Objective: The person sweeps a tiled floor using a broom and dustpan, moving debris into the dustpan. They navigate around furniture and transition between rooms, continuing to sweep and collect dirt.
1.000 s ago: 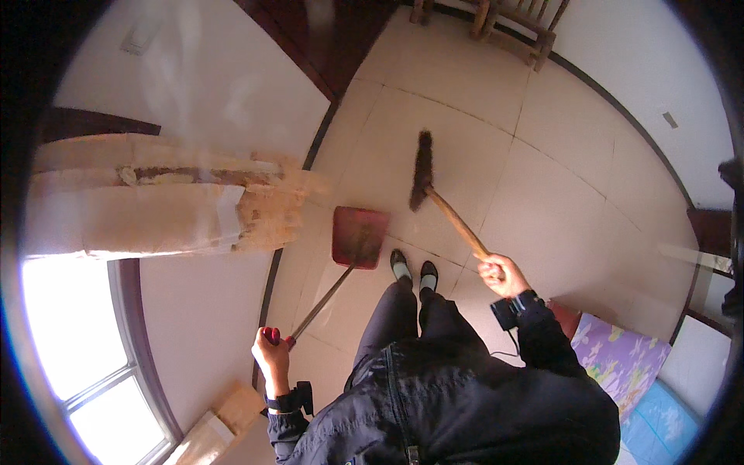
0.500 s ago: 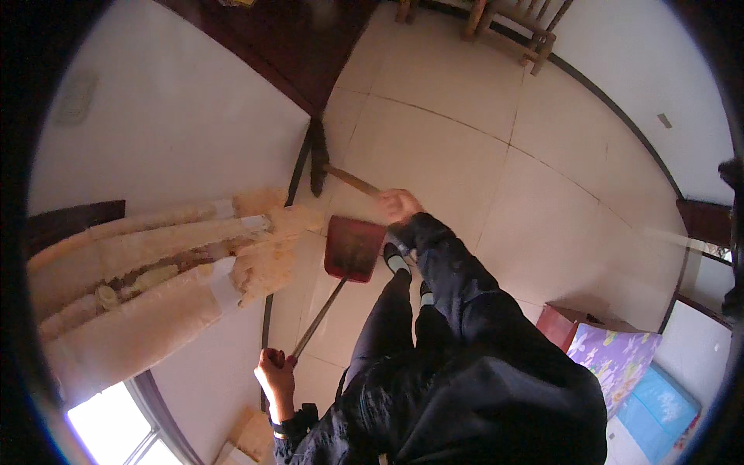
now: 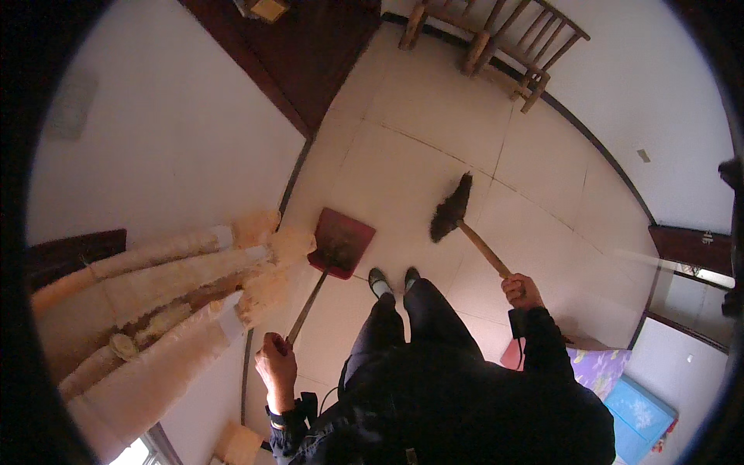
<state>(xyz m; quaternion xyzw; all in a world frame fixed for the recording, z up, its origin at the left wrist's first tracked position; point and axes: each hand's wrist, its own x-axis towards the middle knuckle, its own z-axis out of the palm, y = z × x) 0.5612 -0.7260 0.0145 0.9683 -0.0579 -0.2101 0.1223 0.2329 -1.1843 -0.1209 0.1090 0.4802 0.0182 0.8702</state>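
Observation:
My left hand [image 3: 277,366] is closed round the top of the long handle of a dustpan. The red dustpan [image 3: 353,235] rests on the tiled floor ahead of my feet, with greyish dirt or wear on its inside. Out to the right, my right hand [image 3: 521,291] grips the wooden handle of a broom. The broom's dark bristle head [image 3: 452,208] points away from me over the floor, right of the dustpan and apart from it. Whether the bristles touch the tiles I cannot tell.
Peach curtains [image 3: 170,287] hang at the left beside a white wall. A dark red furniture piece [image 3: 318,70] stands at far left. Wooden chairs [image 3: 473,50] line the far wall. On the near right are a purple flowered cloth [image 3: 597,368] and a blue box [image 3: 639,415].
My right hand has swung the broom from the left wall's corner across to the right of the dustpan. The dustpan has shifted and turned slightly, still held by my left hand.

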